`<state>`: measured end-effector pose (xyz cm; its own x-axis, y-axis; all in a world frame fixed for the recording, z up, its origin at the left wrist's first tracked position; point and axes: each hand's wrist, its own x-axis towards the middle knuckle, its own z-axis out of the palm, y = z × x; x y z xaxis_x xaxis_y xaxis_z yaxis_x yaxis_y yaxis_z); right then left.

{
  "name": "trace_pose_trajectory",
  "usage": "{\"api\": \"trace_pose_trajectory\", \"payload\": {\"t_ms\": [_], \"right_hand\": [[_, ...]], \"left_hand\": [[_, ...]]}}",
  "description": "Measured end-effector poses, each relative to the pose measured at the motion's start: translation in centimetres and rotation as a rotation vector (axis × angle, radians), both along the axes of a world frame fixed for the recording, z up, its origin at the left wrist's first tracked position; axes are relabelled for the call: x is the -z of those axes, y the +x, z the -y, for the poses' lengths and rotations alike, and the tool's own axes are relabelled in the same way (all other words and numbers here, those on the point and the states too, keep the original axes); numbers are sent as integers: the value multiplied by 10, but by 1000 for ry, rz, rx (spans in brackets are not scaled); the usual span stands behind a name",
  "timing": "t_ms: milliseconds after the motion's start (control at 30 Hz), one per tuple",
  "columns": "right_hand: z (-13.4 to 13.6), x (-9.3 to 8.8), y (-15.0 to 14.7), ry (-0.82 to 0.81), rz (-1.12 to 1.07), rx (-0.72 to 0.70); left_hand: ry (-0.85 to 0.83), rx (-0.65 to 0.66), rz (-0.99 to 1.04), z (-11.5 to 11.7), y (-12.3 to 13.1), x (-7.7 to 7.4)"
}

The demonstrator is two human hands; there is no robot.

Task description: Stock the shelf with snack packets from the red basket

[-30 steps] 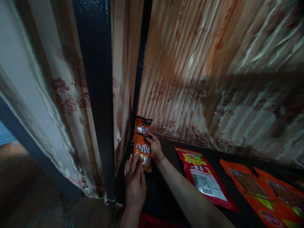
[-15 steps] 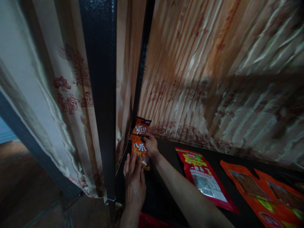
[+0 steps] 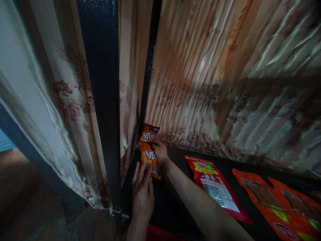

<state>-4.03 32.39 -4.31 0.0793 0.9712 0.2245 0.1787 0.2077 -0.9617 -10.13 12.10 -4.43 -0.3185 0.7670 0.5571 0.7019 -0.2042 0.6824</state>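
Two orange snack bags with white lettering lie in the corner of a black shelf. The front snack bag (image 3: 150,160) overlaps the lower part of the rear snack bag (image 3: 147,133). My right hand (image 3: 162,153) has its thumb and fingers closed on the front bag's upper right edge. My left hand (image 3: 143,194) is open, its fingers stretched along the lower left of that same bag, fingertips touching or very near it. Part of the front bag's lower left corner is hidden by those fingers.
A red snack pouch (image 3: 213,184) and orange pouches (image 3: 265,197) lie to the right on the black shelf (image 3: 173,201). A dark metal post (image 3: 105,100) stands at left. Pleated printed curtains (image 3: 200,77) hang behind and beside the shelf.
The front snack bag has shifted slightly right, its lower end most. My right hand has moved a little right with it. My left hand stays nearly in place.
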Motion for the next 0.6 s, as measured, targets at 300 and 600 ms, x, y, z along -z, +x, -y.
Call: {"api": "trace_pose_trajectory", "payload": {"t_ms": [300,600], "right_hand": [[26,-17,-4,143,54,91],[29,-38,-24,285,165,104]], "left_hand": [[39,-107,101,-5,1,8],[59,-169,88,-6,-1,11]]}}
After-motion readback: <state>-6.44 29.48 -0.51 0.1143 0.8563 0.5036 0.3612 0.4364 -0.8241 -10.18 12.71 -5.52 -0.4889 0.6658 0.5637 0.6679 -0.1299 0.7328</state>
